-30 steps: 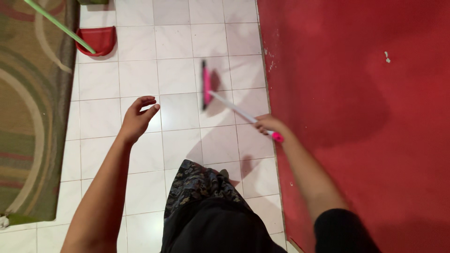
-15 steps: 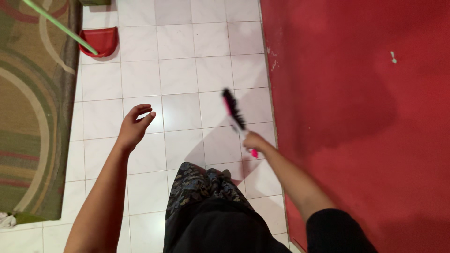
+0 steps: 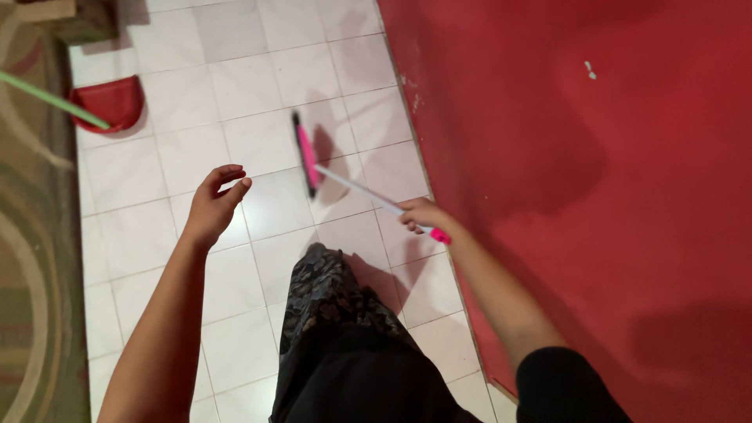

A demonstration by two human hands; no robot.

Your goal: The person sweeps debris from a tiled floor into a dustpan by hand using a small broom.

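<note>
right hand (image 3: 421, 216) fisted on pink broom (image 3: 307, 157) handle end, left hand (image 3: 211, 205) loosely spread, empty; best kept low on white tile floor (image 3: 258, 78), strokes short toward red dustpan (image 3: 110, 102)

white tiled floor (image 3: 258, 133) bears a red dustpan (image 3: 110, 102) and patterned rug (image 3: 35, 258).

Right hand (image 3: 423, 214) swung broom (image 3: 306, 155) head back out onto tiles; view shifted right.
</note>
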